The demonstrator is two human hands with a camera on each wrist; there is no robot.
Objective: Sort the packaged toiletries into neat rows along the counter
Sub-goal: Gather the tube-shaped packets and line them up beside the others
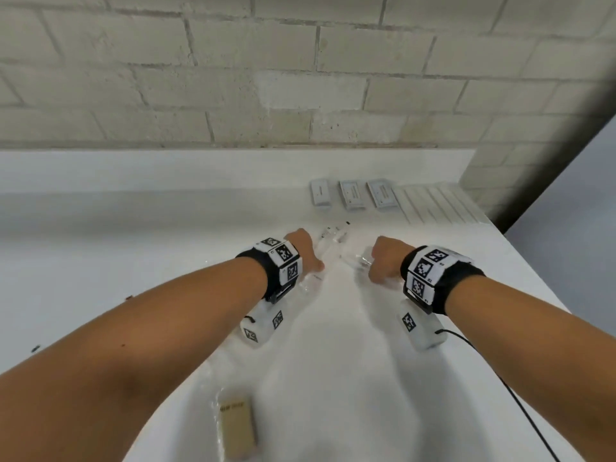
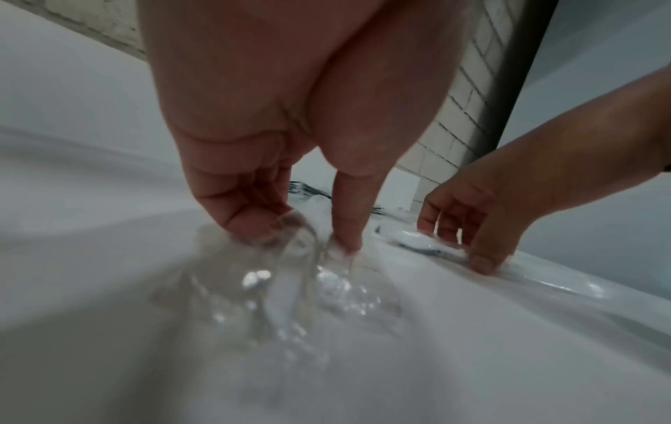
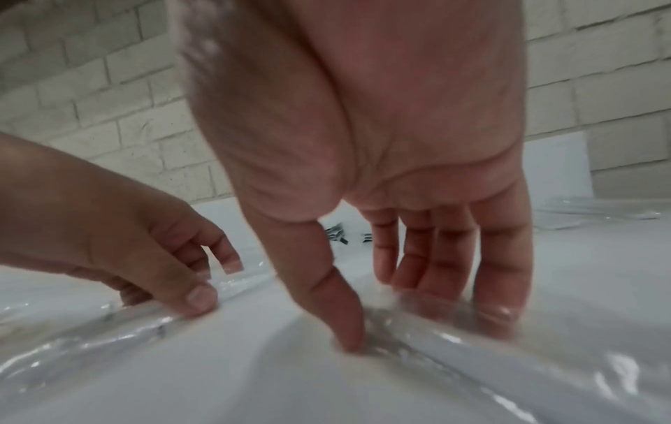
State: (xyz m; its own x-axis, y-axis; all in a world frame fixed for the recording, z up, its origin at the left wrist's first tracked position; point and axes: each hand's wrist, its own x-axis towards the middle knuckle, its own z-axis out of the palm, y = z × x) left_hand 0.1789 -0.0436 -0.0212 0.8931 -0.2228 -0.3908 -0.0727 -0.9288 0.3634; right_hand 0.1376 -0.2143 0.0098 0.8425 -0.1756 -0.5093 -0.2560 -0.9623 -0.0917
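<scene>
Two long clear-wrapped toiletry packets lie side by side on the white counter (image 1: 133, 248). My left hand (image 1: 315, 258) (image 2: 305, 238) pinches the left packet (image 1: 328, 250) (image 2: 290, 287) between thumb and fingertips. My right hand (image 1: 375, 271) (image 3: 399, 324) pinches the right packet (image 1: 358, 260) (image 3: 472, 352), thumb on one side and fingers on the other. What the wrappers hold is too blurred to tell. Each wrist view also shows the other hand: the right hand (image 2: 461, 246) and the left hand (image 3: 214, 281) on its packet (image 3: 109, 330).
At the back stand three white sachets (image 1: 351, 195) in a row, with several long clear packets (image 1: 440, 205) lined up to their right. A tan wrapped bar (image 1: 236, 425) lies near the front edge. A brick wall (image 1: 233, 78) backs the counter. The counter's right edge is close.
</scene>
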